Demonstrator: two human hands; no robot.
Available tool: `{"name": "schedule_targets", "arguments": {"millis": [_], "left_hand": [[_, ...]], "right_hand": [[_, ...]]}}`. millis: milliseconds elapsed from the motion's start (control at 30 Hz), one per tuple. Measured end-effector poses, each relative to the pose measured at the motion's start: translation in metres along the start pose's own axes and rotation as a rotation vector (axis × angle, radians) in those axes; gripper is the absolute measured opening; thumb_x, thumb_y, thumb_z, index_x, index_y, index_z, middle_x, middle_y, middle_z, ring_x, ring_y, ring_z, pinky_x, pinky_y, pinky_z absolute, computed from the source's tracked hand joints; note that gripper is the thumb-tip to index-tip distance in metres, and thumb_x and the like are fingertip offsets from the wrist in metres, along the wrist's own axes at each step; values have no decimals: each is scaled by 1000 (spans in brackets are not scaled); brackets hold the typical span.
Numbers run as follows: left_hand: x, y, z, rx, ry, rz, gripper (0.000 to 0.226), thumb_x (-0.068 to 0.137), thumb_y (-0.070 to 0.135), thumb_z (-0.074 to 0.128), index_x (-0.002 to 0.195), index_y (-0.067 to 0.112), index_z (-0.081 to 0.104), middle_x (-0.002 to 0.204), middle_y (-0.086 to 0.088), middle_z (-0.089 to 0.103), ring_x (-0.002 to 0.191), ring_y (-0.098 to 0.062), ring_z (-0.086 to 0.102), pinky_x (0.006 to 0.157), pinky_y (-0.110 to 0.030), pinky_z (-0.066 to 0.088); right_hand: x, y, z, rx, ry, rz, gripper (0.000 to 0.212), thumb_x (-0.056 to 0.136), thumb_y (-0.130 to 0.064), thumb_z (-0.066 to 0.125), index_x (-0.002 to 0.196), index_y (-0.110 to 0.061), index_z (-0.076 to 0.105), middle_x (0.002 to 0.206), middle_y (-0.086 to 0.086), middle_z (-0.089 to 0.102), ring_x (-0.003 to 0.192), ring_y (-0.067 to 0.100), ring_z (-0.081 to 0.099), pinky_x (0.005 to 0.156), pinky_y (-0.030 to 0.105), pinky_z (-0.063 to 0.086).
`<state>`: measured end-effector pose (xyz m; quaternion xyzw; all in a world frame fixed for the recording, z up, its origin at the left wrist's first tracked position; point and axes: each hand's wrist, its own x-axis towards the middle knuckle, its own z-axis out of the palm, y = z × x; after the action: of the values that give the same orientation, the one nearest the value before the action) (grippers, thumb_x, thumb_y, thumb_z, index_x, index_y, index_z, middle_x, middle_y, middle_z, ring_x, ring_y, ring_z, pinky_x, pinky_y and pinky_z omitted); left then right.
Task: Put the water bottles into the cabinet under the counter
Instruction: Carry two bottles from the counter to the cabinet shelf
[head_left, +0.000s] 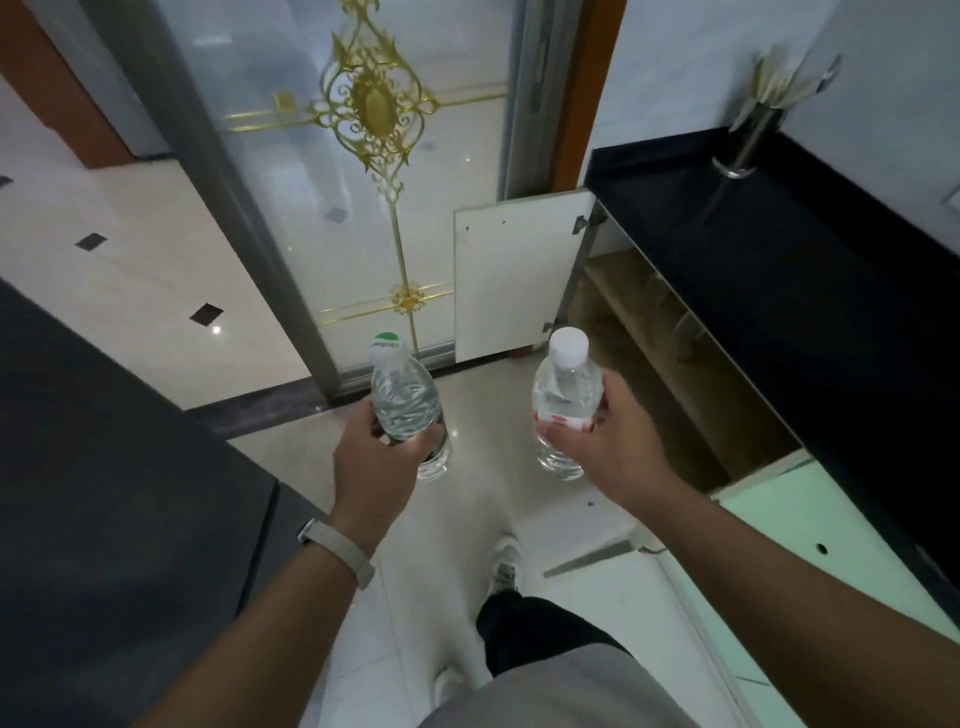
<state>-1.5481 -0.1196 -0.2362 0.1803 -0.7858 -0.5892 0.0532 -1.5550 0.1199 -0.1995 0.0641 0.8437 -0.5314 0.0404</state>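
Observation:
My left hand (376, 462) grips a clear water bottle with a green cap (402, 395), held upright over the floor. In my right hand (608, 436) is a second clear bottle with a white cap and a red-and-white label (566, 384), also upright. Both bottles hang in front of me, left of the open cabinet (675, 364) under the black counter (810, 260). The cabinet's inside shows brownish shelves. Its far white door (511, 275) stands swung open toward the glass door, and the near door (810, 540) is open at my right.
A glass sliding door with gold ornament (363, 156) stands ahead. A metal utensil holder (753, 135) sits on the counter's far end. A dark grey surface (104, 493) fills the left. My legs and white shoes (504, 566) are on the pale tiled floor below.

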Motion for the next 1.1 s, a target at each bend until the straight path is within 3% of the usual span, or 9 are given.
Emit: {"name": "schedule_targets", "arguments": {"millis": [133,233,433,667,767,967,1100], "left_hand": [[49,7,21,10,-45,2,45,73,14,86,108,31,65,98,19,69,83,14,62,67,-2,44],[95,15,39,47,-59,-3,48,72,16,87,115,25,67,103,13,73,90,4,67,79,-19,53],[183,46,83,97,-146,-13,47,72,8,87,111,25,67,102,4,75,95,-12,72,83,-28,58],[252,89,137,119,-237,54,45,72,-4,83,111,8,65,94,3,72,79,5,69,68,-10,51],[282,97,156,155,-287,79,46,71,2,86,111,13,66,95,7,73,80,5,68,67,-12,51],[349,101,198,209,-433,102,43,70,12,87,107,24,68,95,11,74,86,-4,70,70,-14,52],[401,105,221,226,-579,137,41,73,14,86,106,27,66,94,15,72,81,11,65,65,-3,45]], "right_hand": [[57,14,1,8,36,39,52,77,-29,83,117,-35,50,104,-18,61,94,0,60,71,14,44],[111,25,4,36,68,55,50,74,-32,84,114,-33,53,102,-15,63,92,3,62,77,23,49],[214,35,-2,110,75,77,55,70,-39,84,115,-38,53,105,-17,64,96,7,64,85,30,53],[283,22,-28,126,180,92,53,75,-27,85,113,-36,50,101,-23,60,90,-6,60,72,11,41],[298,20,-37,103,214,131,50,77,-26,83,115,-36,52,98,-24,61,86,-17,59,64,3,42],[332,30,-35,50,369,314,53,73,-33,84,113,-35,50,91,-22,58,76,-7,57,60,7,38],[357,26,-31,43,446,403,55,73,-32,85,114,-37,48,95,-25,57,81,-5,57,68,10,39]]}}
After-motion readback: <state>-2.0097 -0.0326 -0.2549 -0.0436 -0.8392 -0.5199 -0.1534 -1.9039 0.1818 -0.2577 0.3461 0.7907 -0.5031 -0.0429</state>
